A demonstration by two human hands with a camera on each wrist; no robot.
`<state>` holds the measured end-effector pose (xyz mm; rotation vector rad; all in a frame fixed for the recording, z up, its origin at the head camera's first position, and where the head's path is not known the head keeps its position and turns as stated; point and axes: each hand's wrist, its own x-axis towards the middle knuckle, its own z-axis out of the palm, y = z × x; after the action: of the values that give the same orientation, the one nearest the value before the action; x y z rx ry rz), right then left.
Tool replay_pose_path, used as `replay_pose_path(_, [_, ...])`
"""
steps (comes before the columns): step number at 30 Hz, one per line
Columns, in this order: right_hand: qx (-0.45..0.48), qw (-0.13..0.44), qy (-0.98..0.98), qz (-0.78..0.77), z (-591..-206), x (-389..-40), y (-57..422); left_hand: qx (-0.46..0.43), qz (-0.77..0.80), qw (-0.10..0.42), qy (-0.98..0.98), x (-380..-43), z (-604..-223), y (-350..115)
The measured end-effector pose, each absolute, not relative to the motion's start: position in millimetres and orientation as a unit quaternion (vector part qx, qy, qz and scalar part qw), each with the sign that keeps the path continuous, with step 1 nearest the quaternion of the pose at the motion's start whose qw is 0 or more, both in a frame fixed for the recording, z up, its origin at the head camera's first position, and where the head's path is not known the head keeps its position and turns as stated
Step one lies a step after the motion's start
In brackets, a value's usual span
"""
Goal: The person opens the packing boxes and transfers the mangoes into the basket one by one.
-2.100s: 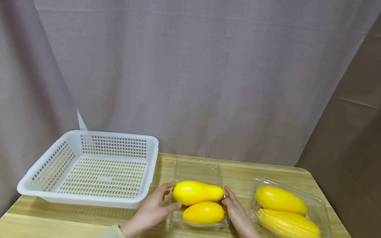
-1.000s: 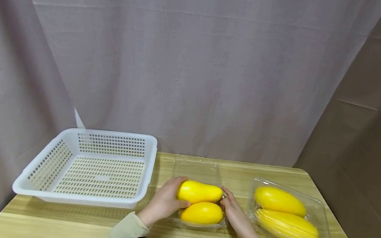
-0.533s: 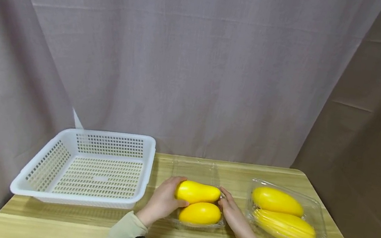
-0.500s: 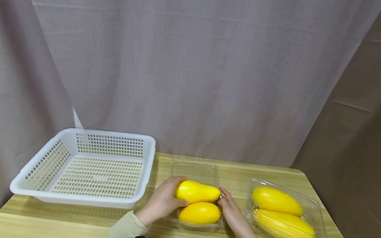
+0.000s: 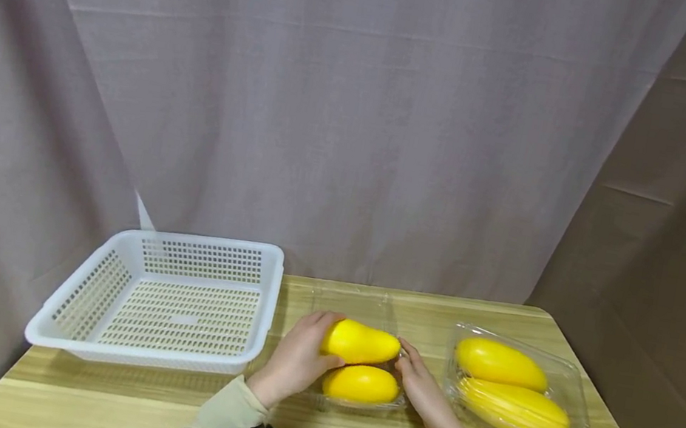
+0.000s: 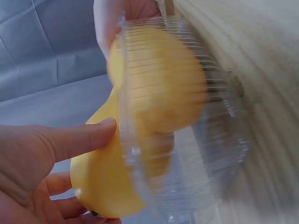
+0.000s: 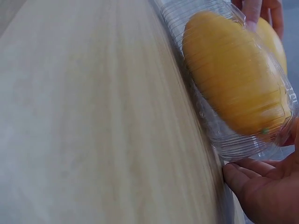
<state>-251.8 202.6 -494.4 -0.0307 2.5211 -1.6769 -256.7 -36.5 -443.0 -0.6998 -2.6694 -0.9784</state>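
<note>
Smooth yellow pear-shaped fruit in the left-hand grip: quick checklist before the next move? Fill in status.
1. Left-hand grip on the smooth yellow pear-shaped fruit, thumb and fingers on opposite sides: ok.
2. Fruit fully out of the clear ribbed plastic container: not ok; part shows through its wall in the left wrist view.
3. Fruit separated from the smooth yellow oval fruit: cannot tell; they overlap in the left wrist view.
4. Right-hand grip at the container's other end: ok.
5. Clear plastic lid folded back, not over the fruit: ok.
6. White perforated plastic basket upright: ok.
</note>
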Motion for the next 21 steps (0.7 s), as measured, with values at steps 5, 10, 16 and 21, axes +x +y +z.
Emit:
replay_pose_path(5, [-0.009,0.051,0.835,-0.548,-496,-252,203,-0.244,-0.323,0.120,-0.906,-253,-431,-36])
replay_pose_path(10, [-0.005,0.048,0.836,-0.547,-496,-253,203,-0.263,-0.304,0.137,-0.905,-253,-414,-37])
replay_pose_path(16, [-0.017,0.054,0.827,-0.559,-496,-254,203,-0.279,-0.289,0.153,-0.903,-254,-388,-39])
replay_pose_path(21, [-0.027,0.055,0.818,-0.573,-497,-254,203,-0.290,-0.289,0.165,-0.897,-255,-371,-44])
